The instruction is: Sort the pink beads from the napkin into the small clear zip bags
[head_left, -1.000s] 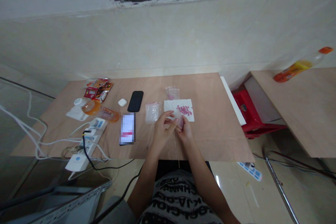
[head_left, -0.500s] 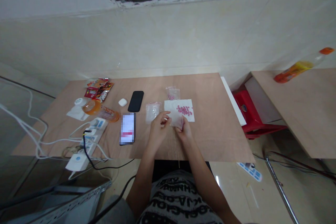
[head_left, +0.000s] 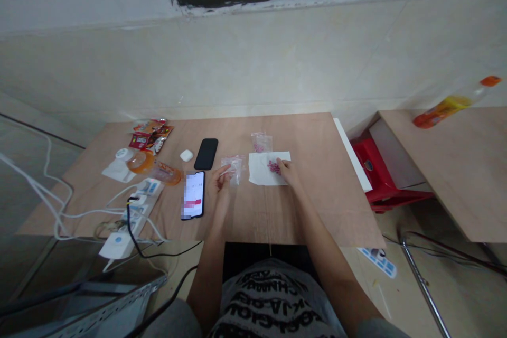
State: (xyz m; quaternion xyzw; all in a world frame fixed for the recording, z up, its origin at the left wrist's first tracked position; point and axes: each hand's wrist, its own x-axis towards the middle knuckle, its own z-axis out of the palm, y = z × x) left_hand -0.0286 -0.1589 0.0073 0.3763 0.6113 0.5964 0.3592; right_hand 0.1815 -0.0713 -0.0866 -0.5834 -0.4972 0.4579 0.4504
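Observation:
My left hand (head_left: pixel 219 180) is at the left edge of the clear zip bags (head_left: pixel 236 170), its fingertips pinched on a clear plastic bag; its exact hold is small and partly hidden. My right hand (head_left: pixel 288 171) reaches over the white paper sheet (head_left: pixel 259 174), thumb and fingers drawn together at the right side of a pile of small pink beads (head_left: pixel 273 167). The hand covers part of the pile. Behind the paper lies another clear zip bag (head_left: pixel 262 142) with pink beads inside.
Left of my hands lie a lit phone (head_left: pixel 193 195), a dark phone (head_left: pixel 206 153), a white earphone case (head_left: pixel 186 156), an orange drink bottle (head_left: pixel 154 167), snack packets (head_left: pixel 150 136) and a power strip (head_left: pixel 132 219) with cables. Another bottle (head_left: pixel 451 106) lies on the right-hand table (head_left: pixel 471 169).
My hands have parted from holding a small plastic bag together over the paper's front edge. The left moved left to the zip bags; the right moved up onto the bead pile.

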